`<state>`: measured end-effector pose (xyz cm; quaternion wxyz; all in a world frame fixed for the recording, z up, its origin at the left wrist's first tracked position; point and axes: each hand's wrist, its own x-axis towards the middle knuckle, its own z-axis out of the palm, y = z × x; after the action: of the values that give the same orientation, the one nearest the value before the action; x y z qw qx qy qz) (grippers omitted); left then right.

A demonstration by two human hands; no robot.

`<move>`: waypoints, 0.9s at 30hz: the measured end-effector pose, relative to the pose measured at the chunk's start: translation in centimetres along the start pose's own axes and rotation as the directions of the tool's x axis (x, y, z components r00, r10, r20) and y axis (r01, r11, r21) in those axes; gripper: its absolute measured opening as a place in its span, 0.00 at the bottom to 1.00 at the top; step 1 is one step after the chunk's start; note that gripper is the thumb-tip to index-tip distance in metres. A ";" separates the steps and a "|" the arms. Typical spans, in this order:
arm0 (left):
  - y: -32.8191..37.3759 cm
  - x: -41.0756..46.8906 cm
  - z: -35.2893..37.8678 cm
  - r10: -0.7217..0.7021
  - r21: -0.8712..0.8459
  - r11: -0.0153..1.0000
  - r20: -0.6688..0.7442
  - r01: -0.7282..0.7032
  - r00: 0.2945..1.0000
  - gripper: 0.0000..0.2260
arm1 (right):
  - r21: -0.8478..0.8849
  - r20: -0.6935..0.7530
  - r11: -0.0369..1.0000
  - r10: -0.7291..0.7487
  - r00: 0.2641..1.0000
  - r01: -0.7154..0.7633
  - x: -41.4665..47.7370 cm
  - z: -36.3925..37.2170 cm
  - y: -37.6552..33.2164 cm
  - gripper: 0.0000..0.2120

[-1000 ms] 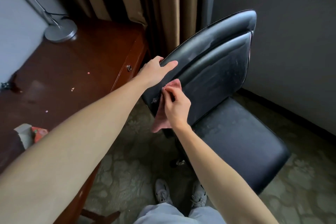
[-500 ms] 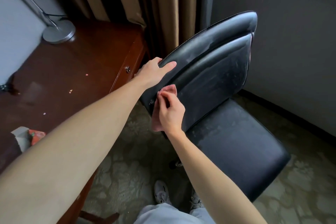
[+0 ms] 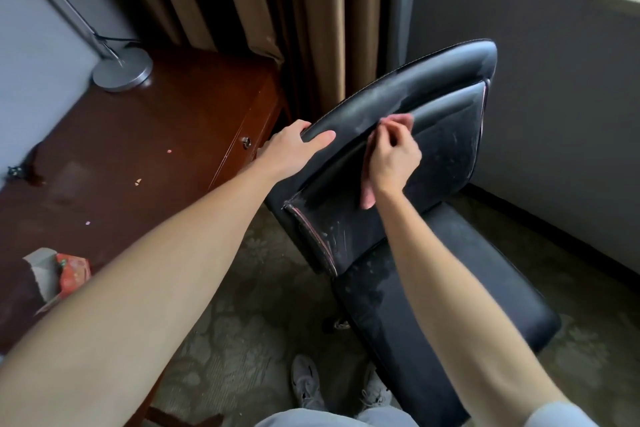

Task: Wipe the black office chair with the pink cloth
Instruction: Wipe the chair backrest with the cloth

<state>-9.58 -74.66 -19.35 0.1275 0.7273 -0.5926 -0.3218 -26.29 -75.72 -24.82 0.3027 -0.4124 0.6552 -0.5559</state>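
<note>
The black office chair [image 3: 446,149] stands in front of me with its dusty backrest facing me and its seat low on the right. My left hand [image 3: 294,149] grips the backrest's top left corner, thumb on the front. My right hand [image 3: 393,156] holds the pink cloth [image 3: 398,121] bunched against the backrest, just under the top roll. Most of the cloth is hidden behind the hand; one end pokes out above the fingers and one below the wrist.
A dark wooden desk [image 3: 156,149] with a drawer knob lies on the left, close to the chair. A metal lamp base [image 3: 123,71] stands at its back, a torn red box [image 3: 65,270] at its near edge. Curtains hang behind, a grey wall is right. My shoes [image 3: 308,388] rest on patterned carpet.
My right hand has slid the cloth up and to the right across the backrest, from its left edge toward the middle. My left hand keeps its grip on the top corner.
</note>
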 end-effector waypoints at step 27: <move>-1.3 -1.8 -0.4 -0.030 -0.082 0.996 -0.076 0.024 0.997 0.30 | 0.115 0.189 0.984 -0.153 0.970 0.133 -3.0 0.3 -1.0 0.03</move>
<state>-8.50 -72.69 -19.17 0.1754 0.7415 -0.5636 -0.3190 -24.36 -73.26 -24.06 0.3460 -0.4956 0.5614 -0.5652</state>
